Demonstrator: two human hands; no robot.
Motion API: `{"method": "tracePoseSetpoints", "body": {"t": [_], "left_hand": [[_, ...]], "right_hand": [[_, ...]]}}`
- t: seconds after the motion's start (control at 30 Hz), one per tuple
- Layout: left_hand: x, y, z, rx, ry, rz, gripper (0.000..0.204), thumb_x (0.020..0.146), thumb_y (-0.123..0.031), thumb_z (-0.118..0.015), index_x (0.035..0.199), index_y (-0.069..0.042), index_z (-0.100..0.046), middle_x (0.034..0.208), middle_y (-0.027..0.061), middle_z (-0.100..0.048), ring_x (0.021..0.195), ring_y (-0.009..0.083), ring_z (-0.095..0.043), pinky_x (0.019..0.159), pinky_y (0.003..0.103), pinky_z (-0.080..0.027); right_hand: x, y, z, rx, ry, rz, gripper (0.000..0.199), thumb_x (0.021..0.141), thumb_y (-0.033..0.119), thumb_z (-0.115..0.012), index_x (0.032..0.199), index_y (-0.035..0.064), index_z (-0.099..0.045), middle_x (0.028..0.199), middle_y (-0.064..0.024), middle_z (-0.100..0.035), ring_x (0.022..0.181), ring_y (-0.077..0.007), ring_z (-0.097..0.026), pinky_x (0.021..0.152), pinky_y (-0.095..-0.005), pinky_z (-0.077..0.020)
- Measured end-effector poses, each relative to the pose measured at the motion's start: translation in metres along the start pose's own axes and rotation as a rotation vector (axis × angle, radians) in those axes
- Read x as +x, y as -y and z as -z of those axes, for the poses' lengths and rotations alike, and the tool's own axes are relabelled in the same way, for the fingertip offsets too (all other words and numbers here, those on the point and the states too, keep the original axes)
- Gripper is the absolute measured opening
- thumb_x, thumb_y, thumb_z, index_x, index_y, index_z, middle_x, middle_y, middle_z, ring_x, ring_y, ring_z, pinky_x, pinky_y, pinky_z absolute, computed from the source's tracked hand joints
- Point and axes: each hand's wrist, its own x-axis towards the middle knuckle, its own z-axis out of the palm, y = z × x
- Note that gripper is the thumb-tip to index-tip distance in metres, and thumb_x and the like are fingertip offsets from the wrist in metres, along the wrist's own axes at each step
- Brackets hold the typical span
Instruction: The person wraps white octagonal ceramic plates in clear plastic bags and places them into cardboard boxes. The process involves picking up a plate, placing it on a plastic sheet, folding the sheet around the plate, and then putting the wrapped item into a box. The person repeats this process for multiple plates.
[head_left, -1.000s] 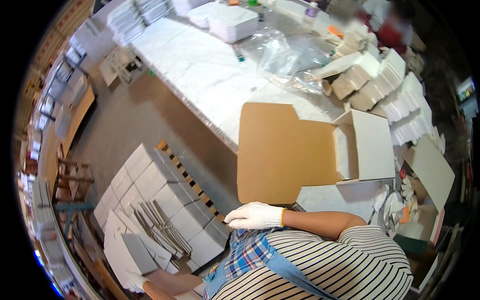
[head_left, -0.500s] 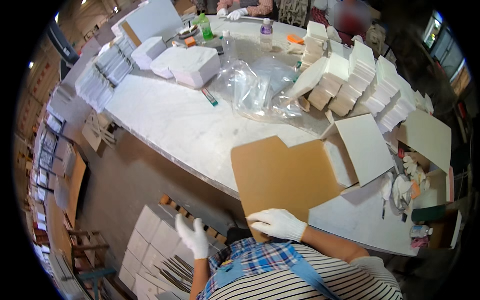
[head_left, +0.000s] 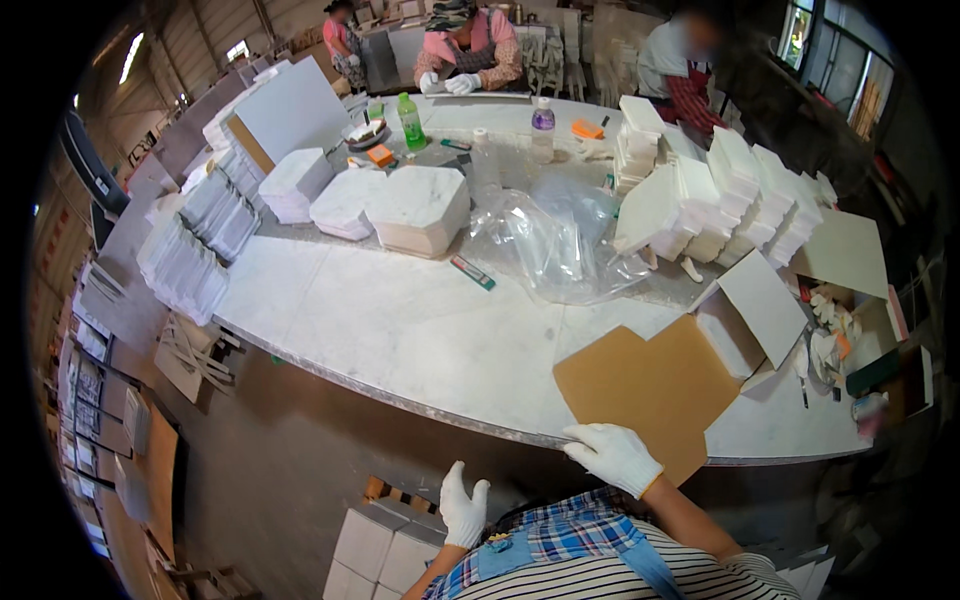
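Observation:
Both my hands wear white gloves. My left hand (head_left: 463, 506) is raised in front of the table's near edge, thumb apart from the fingers, with nothing in it. At the near table edge, my right hand (head_left: 614, 458) lies palm down with fingers stretched out, against the left edge of a brown cardboard sheet (head_left: 655, 385). The sheet is an unfolded carton with stepped edges, and part of it hangs over the table edge. Its far right side meets a standing white-faced box flap (head_left: 765, 308). What lies under my right palm is hidden.
Pale slabs (head_left: 420, 205) are piled at the back left, and white stacked pieces (head_left: 735, 180) at the back right. Clear plastic wrap (head_left: 560, 245) lies between them, a small green box (head_left: 472, 272) nearer. Grey boxes (head_left: 375, 545) stand low beside me. Co-workers (head_left: 470, 50) are across the table.
My view has tilted up and turned, so more of the co-workers and the far side shows. My right hand stays at the cardboard's near left edge, and my left hand remains raised and empty.

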Motion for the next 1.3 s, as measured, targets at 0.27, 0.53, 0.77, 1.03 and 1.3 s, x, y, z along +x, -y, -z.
{"method": "tracePoseSetpoints", "body": {"t": [0.27, 0.53, 0.77, 1.03, 1.3], "left_hand": [[0.049, -0.013, 0.043, -0.066, 0.073, -0.045, 0.060, 0.091, -0.028, -0.071, 0.141, 0.001, -0.052, 0.138, 0.0229, -0.059, 0.128, 0.0378, -0.056, 0.108, 0.044, -0.044], [0.108, -0.029, 0.069, -0.181, 0.085, -0.129, 0.048, 0.092, -0.020, -0.069, 0.133, 0.003, -0.058, 0.123, 0.0237, -0.066, 0.114, 0.0369, -0.065, 0.097, 0.042, -0.051], [0.186, -0.052, 0.112, -0.079, 0.191, -0.154, 0.038, 0.093, -0.020, -0.068, 0.126, 0.000, -0.063, 0.109, 0.0200, -0.072, 0.102, 0.0331, -0.070, 0.088, 0.039, -0.055], [0.268, -0.093, 0.112, -0.144, 0.374, -0.135, 0.040, 0.096, -0.019, -0.067, 0.131, -0.001, -0.062, 0.113, 0.0162, -0.073, 0.107, 0.0215, -0.070, 0.089, 0.033, -0.054], [0.338, -0.142, 0.081, -0.701, 0.847, 0.236, 0.071, 0.100, -0.048, -0.058, 0.143, 0.006, -0.045, 0.133, 0.0230, -0.059, 0.117, 0.0312, -0.063, 0.093, 0.046, -0.055]], "right_hand": [[0.062, 0.016, -0.012, -0.116, -0.193, 0.055, 0.032, 0.094, 0.033, -0.061, 0.112, 0.0099, -0.072, 0.106, -0.0161, -0.073, 0.099, -0.0358, -0.067, 0.088, -0.0470, -0.0518], [0.193, -0.023, -0.038, -0.386, -0.443, -0.026, 0.046, 0.085, 0.027, -0.067, 0.128, 0.0119, -0.064, 0.121, -0.0144, -0.066, 0.115, -0.0363, -0.058, 0.098, -0.0509, -0.0455], [0.318, -0.031, -0.034, -0.537, -0.741, 0.077, 0.057, 0.078, 0.022, -0.073, 0.132, 0.0115, -0.060, 0.138, -0.0143, -0.055, 0.130, -0.0376, -0.046, 0.109, -0.0525, -0.0362], [0.370, -0.047, -0.032, -0.339, -0.740, 0.054, 0.012, 0.082, 0.019, -0.069, 0.087, 0.0088, -0.070, 0.121, -0.0098, -0.066, 0.122, -0.0360, -0.054, 0.108, -0.0520, -0.0379], [0.302, 0.021, -0.010, -0.101, -0.583, 0.211, 0.012, 0.080, 0.015, -0.071, 0.086, 0.0056, -0.067, 0.112, -0.0128, -0.068, 0.112, -0.0363, -0.060, 0.098, -0.0476, -0.0463]]}}
